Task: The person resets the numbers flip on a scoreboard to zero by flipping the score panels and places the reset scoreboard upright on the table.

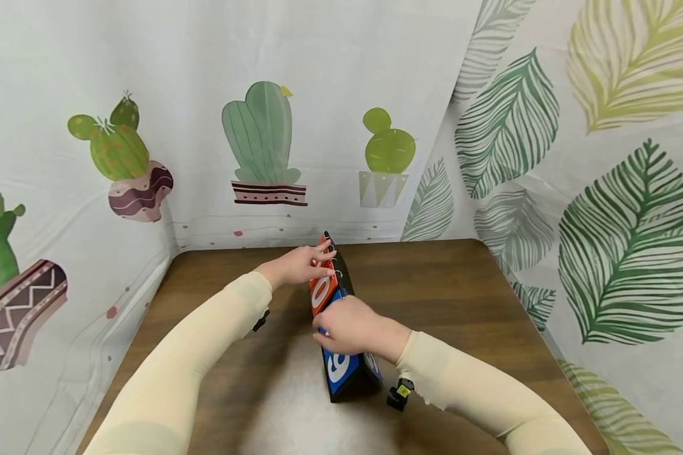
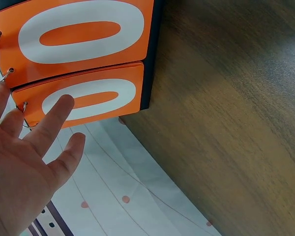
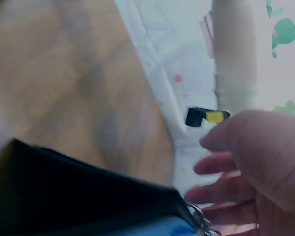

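Observation:
A tent-shaped flip scoreboard (image 1: pixel 346 278) stands lengthwise on the table, with orange cards (image 1: pixel 319 296) at its far end and blue cards (image 1: pixel 350 373) nearer. White zeros fill the orange cards (image 2: pixel 88 105) in the left wrist view. My left hand (image 1: pixel 297 265) rests at the ringed top edge by the orange cards, its outer fingers spread and straight. Over the blue section hovers my right hand (image 1: pixel 350 325), fingers loosely bent beside the metal rings (image 3: pixel 199 214); nothing shows pinched in them. The stand's black open end (image 3: pixel 88 191) looks blurred in the right wrist view.
The brown wooden table (image 1: pixel 432 284) carries the scoreboard near its middle. A white cactus-print cloth (image 1: pixel 330 126) hangs behind the far edge, and a leaf-print cloth (image 1: pixel 546 253) hangs along the right. Small black devices (image 1: pixel 399 393) sit at the wrists.

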The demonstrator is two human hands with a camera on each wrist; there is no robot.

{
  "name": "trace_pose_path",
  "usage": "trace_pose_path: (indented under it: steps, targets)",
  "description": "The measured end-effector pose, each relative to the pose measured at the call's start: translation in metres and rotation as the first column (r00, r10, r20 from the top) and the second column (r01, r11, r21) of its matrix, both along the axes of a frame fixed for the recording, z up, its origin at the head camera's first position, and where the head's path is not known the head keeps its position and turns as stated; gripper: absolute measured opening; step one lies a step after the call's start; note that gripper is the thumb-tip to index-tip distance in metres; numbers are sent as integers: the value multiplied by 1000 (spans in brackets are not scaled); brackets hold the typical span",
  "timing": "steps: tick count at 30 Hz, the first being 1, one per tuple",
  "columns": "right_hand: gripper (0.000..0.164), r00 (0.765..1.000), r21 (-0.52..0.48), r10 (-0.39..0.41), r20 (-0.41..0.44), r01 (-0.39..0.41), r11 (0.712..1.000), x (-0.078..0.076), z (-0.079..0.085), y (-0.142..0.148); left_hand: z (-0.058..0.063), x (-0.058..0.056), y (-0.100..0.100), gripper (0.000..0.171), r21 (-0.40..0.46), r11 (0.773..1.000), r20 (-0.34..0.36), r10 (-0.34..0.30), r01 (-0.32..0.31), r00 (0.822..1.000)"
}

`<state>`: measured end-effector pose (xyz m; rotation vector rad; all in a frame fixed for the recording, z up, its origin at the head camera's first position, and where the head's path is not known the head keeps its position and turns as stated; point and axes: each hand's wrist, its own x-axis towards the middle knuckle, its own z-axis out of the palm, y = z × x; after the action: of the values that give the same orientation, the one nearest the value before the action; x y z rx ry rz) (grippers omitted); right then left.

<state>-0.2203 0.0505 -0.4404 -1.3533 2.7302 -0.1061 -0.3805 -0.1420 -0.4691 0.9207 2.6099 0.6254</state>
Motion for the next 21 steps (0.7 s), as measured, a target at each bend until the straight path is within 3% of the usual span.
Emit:
trace_pose_path:
  steps: [3,6,13,16,18,21]
  targets:
    - [26,998,-30,-59,3,59,998,-4,4,4,2,1,1,70,9,1000,6,5,-5,1000]
    - [27,999,-38,-50,17,50,998,-4,5,5,3,2,1,70,13,1000,13,9,-9,1000]
    - [28,982,127,23,-189,2,992,6,-2,-2,4,3,1,71,1,1000,5,10,-10,1000]
    - [29,975,172,48,-215,-10,985,9,-5,-3,4,2,1,72,-6,1000,0,7,-7,1000]
    - [28,984,120,51,-171,-31,992,6,-4,-1,3,2,1,71,-4,1000,3,2,-2,1000]
    - [26,999,-123,53,-4,-53,991,-7,2,9,3,2,0,70,11,1000,10,-3,2,1000]
